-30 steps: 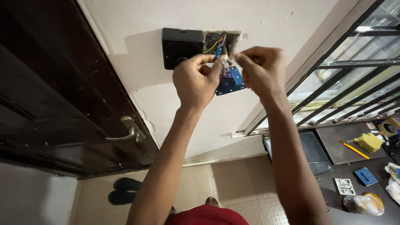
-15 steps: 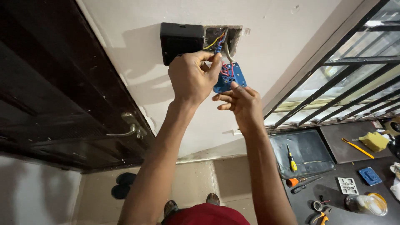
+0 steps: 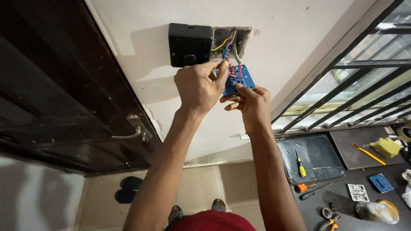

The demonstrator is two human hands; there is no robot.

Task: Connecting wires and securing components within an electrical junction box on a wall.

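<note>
Against the white wall beside a black switch box, the left hand pinches coloured wires while the right hand grips the blue switch module, apparently mid-wiring, needing steady fingers next

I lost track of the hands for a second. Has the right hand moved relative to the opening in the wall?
Yes. The right hand has dropped from beside the wall opening to below it, now under the blue switch module.
</note>
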